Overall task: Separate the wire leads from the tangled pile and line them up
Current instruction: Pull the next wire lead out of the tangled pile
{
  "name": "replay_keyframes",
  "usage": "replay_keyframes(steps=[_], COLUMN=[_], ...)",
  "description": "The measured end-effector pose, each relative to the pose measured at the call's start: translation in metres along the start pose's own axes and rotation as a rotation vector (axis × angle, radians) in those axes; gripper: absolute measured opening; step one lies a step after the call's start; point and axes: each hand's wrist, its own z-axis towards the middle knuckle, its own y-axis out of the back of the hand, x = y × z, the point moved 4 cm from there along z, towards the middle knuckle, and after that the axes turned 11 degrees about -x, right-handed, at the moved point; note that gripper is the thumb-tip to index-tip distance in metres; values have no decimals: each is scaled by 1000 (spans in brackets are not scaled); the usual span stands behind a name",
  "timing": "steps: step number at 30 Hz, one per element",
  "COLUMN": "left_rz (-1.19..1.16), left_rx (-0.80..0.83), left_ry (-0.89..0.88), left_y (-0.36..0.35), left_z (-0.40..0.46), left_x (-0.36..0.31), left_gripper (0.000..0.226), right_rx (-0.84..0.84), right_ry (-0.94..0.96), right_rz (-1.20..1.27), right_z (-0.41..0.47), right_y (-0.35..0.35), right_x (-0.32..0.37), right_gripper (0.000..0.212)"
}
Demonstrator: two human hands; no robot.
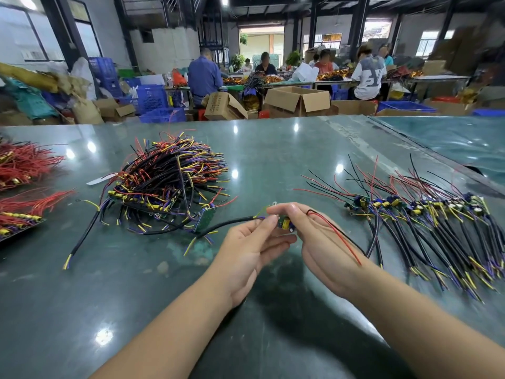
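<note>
The green bench (273,149) carries everything. On its left middle sits the tangled pile (166,184), a springy mound of black, red, yellow and purple leads with small boards buried in it. To the right lies the lined-up row (426,228), boards side by side near the middle and black cables fanning toward the near edge, thin red and black wires pointing away. More red-wired bundles (21,181) lie at the far left edge.

Between pile and row, raised above the bench, both hands work on one wire lead (285,223): a small board with a yellow part. The left hand (251,250) pinches it from the left with thumb and fingertips, and the right hand (314,233) grips it from the right, its thin red and black wires draped over that palm. Its thick black cable (229,224) trails left toward the pile's near edge.

The piece looks light; the cable seems limp yet springy, the thin wires likely to snag. The board is the stiff part and looks the safest place to hold, since tugging on the fine wires could strain their joints.
</note>
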Motion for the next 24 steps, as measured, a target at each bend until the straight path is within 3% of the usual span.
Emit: replay_keyframes(steps=[4,6,12,15,21,24], left_rz=[-109,-149,-189,-184,-328,-411], left_rx=[-47,-80,-104,-92,-190,-200], left_ry=[-7,-36,-77,-75,-66,-30], left_y=[4,7,11,9,13,15], left_z=[0,2,4,3,6,5], left_x=[-6,-9,-14,-13,-17,-20], left_gripper=[22,15,16,23,4,24], right_rx=[-11,-101,-248,-247,-200,-91], right_ry=[43,92,121,95,47,23], right_rz=[-85,-102,131,178,245,418], right_z=[1,4,8,8,7,3], right_y=[2,7,13,13,9,1], right_x=[-2,-1,8,8,7,5], right_gripper=[22,19,19,10,7,7])
